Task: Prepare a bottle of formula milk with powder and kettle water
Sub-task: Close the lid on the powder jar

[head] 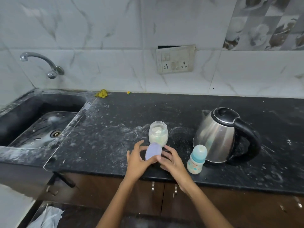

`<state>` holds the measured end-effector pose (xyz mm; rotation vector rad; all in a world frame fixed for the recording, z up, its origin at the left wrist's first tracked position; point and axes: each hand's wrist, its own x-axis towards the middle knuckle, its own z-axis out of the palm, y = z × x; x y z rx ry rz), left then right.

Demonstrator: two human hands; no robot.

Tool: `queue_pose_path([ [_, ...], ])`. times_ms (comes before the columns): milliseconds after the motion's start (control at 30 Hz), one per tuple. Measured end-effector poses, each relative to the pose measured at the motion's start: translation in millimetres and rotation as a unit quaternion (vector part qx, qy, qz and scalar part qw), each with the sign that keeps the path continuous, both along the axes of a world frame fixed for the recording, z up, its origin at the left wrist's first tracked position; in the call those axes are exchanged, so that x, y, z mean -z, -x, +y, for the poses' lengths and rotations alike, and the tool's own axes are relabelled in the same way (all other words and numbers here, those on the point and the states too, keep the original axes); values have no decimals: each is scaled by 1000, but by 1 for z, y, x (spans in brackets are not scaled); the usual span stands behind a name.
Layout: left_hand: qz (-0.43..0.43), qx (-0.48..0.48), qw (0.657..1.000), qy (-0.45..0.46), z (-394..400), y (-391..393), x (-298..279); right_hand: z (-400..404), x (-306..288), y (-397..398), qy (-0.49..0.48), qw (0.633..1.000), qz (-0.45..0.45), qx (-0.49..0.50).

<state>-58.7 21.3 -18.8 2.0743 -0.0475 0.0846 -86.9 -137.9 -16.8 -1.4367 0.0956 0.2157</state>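
Black speckled surface (105,129): both hands (154,159) grip the lilac round lid (153,151), just before the open clear powder jar (158,134).

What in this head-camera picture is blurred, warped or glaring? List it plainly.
Head view: wide-angle bending curves the counter edge and wall tile lines; both hands, left and right, and the lilac lid between them are smeared by motion; the frame corners are soft; the kettle shows soft reflections, no harsh glare; light is flat, shadows faint.
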Motion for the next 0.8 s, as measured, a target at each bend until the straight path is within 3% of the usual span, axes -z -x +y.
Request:
queue_pose_path([
  [100,3,55,990,128,-2,-3,-8,0,-25,-9,-137,987,70,-45],
  [233,2,105,979,172,-5,-20,-28,0,-52,-24,-134,989,54,-10],
  [333,-36,85,990,105,-5,-40,-33,-7,-68,-42,38,996,-14,78],
  [467,3,1,998,60,-6,-68,-20,-14,-71,-74,332,930,-93,128],
  [567,20,40,999,32,-15,-86,-8,-9,-72,-91,383,915,-77,105],
  [800,-1,25,996,88,-19,-97,3,3,-75,-112,503,862,-57,10],
])
